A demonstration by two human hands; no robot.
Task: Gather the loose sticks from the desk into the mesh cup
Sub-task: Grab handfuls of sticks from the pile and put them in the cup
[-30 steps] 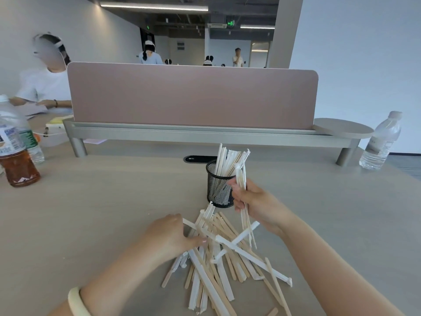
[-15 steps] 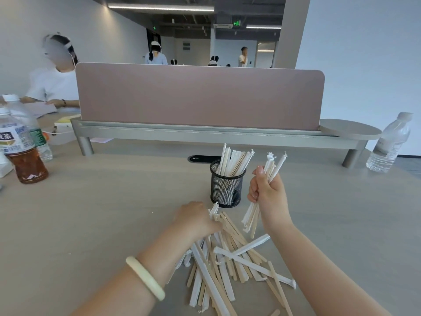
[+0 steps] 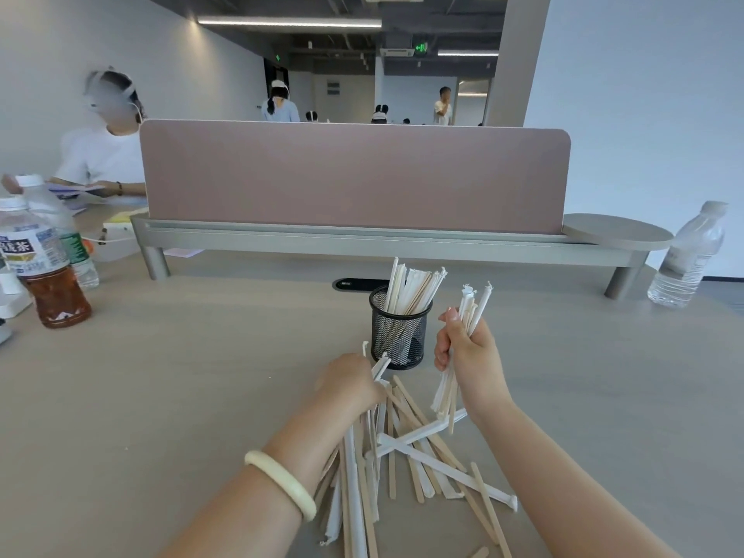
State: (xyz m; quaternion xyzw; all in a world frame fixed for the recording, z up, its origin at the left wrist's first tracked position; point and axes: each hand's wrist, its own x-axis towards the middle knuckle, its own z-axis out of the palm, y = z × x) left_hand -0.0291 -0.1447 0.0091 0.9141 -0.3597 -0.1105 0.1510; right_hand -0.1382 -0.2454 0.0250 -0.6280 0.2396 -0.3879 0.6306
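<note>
— Pale desk (image 3: 169, 396), pink divider (image 3: 354, 175) behind. How far am I?

— Partway, I'd say. Mesh cup (image 3: 398, 332) already holds sticks; my right hand (image 3: 469, 356) grips a bundle (image 3: 469, 312) just beside it. Left hand (image 3: 350, 382) is closing on the loose pile (image 3: 402, 449), where plenty remain.

— Obstacles?

— None near; tea bottle (image 3: 44, 267) and water bottle (image 3: 688, 255) stand well apart.
</note>
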